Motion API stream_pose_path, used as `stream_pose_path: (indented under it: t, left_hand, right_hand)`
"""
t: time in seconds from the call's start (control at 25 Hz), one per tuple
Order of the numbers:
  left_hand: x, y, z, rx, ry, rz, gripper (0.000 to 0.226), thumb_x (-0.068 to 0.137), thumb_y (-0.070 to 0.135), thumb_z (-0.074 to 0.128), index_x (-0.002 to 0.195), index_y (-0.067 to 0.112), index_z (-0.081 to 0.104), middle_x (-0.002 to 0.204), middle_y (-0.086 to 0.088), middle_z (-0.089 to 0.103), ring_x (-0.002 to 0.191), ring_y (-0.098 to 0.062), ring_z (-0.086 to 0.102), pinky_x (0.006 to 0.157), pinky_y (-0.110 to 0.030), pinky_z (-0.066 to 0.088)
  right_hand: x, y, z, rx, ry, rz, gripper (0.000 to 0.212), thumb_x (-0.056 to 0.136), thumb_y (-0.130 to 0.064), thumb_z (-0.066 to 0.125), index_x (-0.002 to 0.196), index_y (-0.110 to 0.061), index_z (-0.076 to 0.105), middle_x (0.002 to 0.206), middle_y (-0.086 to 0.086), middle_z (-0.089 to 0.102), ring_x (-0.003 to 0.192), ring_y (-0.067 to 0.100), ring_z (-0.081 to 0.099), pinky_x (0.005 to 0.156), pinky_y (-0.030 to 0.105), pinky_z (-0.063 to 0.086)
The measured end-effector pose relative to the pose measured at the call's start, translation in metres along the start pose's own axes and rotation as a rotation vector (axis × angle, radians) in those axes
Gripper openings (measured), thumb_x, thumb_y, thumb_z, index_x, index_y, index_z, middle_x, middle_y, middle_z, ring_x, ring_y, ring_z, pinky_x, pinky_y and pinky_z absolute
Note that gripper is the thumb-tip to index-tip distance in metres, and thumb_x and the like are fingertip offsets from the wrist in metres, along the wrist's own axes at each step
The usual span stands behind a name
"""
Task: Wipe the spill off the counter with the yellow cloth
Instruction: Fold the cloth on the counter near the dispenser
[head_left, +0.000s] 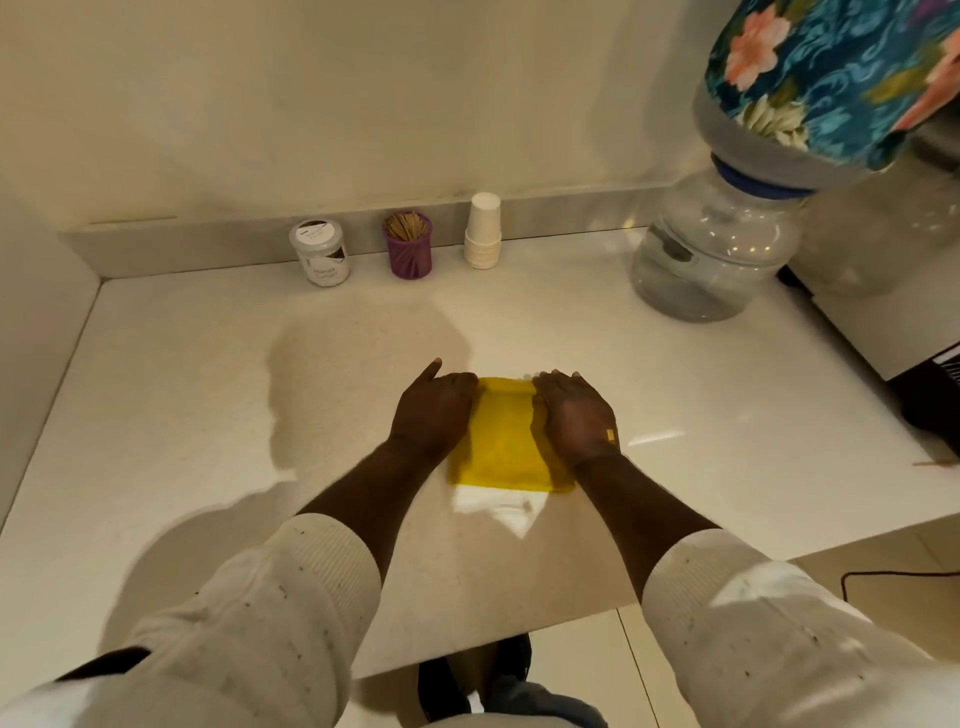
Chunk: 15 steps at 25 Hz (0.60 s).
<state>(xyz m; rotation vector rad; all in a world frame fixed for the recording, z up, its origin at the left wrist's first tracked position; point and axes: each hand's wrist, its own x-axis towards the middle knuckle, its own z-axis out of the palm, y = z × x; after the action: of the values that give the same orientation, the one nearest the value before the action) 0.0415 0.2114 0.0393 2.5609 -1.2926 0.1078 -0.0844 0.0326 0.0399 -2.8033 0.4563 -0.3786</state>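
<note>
A folded yellow cloth (506, 441) lies flat on the white counter (182, 415), near the middle. My left hand (434, 410) rests palm down on the cloth's left edge, thumb stretched out to the left. My right hand (576, 415) presses flat on its right edge, fingers pointing away from me. Neither hand grips the cloth; both lie on top of it. A small wet glint (527, 375) shows just past the cloth's far edge. Below the cloth a bright reflection shines on the counter.
Along the back wall stand a white-lidded jar (319, 253), a purple toothpick holder (409, 244) and stacked paper cups (483, 231). A clear water jug (711, 249) under a floral cover stands back right, a dark appliance (930, 400) at the right edge.
</note>
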Motion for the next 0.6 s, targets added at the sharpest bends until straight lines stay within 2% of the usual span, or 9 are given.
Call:
stream_pose_path:
  t: [0.24, 0.4, 0.6]
  left_hand:
    - [0.035, 0.032, -0.008, 0.014, -0.021, 0.087, 0.032, 0.100, 0.012, 0.047, 0.126, 0.005, 0.064, 0.114, -0.015, 0.074, 0.102, -0.028, 0.071, 0.125, -0.037, 0.016]
    - [0.067, 0.056, -0.012, 0.001, 0.046, 0.133, 0.027, 0.099, 0.011, 0.048, 0.118, 0.005, 0.066, 0.101, -0.016, 0.076, 0.091, -0.029, 0.073, 0.124, -0.040, 0.022]
    - [0.121, 0.093, -0.002, 0.032, 0.049, 0.088, 0.027, 0.097, 0.009, 0.050, 0.117, 0.007, 0.068, 0.097, -0.014, 0.077, 0.087, -0.028, 0.073, 0.124, -0.038, 0.019]
  right_hand:
    - [0.003, 0.034, -0.030, -0.021, 0.058, 0.050, 0.040, 0.082, 0.007, 0.062, 0.121, -0.004, 0.068, 0.118, 0.018, 0.071, 0.109, 0.038, 0.066, 0.113, 0.044, 0.038]
    - [0.022, 0.068, -0.051, -0.030, 0.128, 0.020, 0.039, 0.076, 0.010, 0.064, 0.112, -0.004, 0.070, 0.108, 0.018, 0.074, 0.099, 0.038, 0.069, 0.109, 0.046, 0.042]
    - [0.058, 0.126, -0.070, -0.045, 0.173, -0.050, 0.037, 0.072, 0.009, 0.069, 0.107, -0.003, 0.071, 0.103, 0.018, 0.074, 0.096, 0.037, 0.070, 0.107, 0.048, 0.043]
